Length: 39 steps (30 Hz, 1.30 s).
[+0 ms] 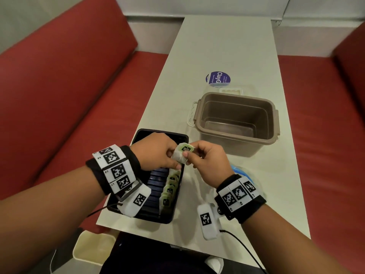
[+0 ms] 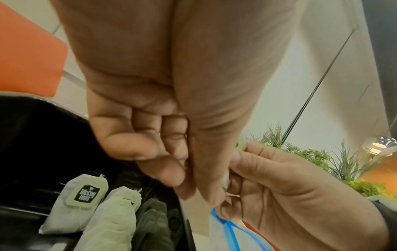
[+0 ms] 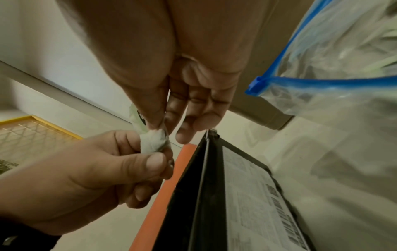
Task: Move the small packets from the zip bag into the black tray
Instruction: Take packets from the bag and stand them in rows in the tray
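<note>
Both hands hold one small white tea packet [image 1: 182,153] with a green tag above the right edge of the black tray [image 1: 142,135]. My left hand [image 1: 158,153] pinches the packet [image 3: 153,141] from the left, and my right hand [image 1: 203,157] pinches it from the right. Several packets [image 1: 170,187] stand in a row along the tray's right side; the left wrist view shows two of those packets [image 2: 75,202] up close. The clear zip bag [image 3: 335,81] with a blue seal lies right of the tray, mostly hidden behind my right wrist in the head view.
An open brown plastic tub [image 1: 237,119] stands on the white table [image 1: 227,46] behind my hands, with a clear lid and a purple round label [image 1: 218,79] beyond it. Red bench seats [image 1: 59,86] flank the table. A cream bin [image 1: 92,248] sits on the floor below.
</note>
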### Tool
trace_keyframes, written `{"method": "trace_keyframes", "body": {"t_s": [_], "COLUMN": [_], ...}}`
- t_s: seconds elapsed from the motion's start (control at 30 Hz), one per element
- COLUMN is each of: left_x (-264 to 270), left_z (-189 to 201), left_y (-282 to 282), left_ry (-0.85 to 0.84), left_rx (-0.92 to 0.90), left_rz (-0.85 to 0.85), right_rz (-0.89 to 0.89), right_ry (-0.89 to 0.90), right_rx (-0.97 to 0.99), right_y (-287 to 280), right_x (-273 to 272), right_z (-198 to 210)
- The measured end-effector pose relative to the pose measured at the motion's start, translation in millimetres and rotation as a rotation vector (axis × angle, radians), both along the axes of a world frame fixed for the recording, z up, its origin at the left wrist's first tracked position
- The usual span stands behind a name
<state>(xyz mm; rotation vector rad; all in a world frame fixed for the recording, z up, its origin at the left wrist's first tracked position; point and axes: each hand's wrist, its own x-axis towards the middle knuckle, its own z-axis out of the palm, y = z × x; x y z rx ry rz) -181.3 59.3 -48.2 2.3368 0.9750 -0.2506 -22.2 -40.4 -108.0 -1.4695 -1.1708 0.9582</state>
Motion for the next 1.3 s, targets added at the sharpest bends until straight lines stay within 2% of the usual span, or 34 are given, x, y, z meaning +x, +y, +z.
{"method": "trace_keyframes", "body": {"t_s": [0.2, 0.3, 0.4, 0.47, 0.53, 0.63, 0.83, 1.17, 1.3], "left_x": [-13, -14, -15, -14, -10, -4, 1, 11, 9], "left_z": [4, 0, -7, -14, -24, -47, -84, -104, -97], "left_y": [1, 3, 12, 21, 27, 30, 35, 34, 31], "left_ry": [-0.09, -0.065, 0.033, 0.11, 0.236, 0.409, 0.518, 0.351, 0.372], "left_rx": [-0.06, -0.034, 0.088, 0.148, 0.168, 0.171, 0.146, 0.065, 0.099], "left_rz": [0.21, 0.255, 0.353, 0.433, 0.43, 0.389, 0.491, 0.6, 0.571], "right_rz": [-0.012, -0.024, -0.048, 0.004, 0.07, 0.094, 0.081, 0.081, 0.08], "right_ry": [-0.104, -0.155, -0.226, -0.286, -0.329, -0.284, -0.215, -0.181, -0.198], "right_rx": [-0.029, -0.068, -0.16, -0.235, -0.311, -0.36, -0.364, -0.344, -0.352], "right_y": [12, 15, 15, 12, 8, 4, 5, 3, 1], "right_x": [-4, -4, -4, -4, -8, -15, -18, -21, -19], "right_z": [-1, -6, -12, -12, -11, -11, -17, -18, -14]}}
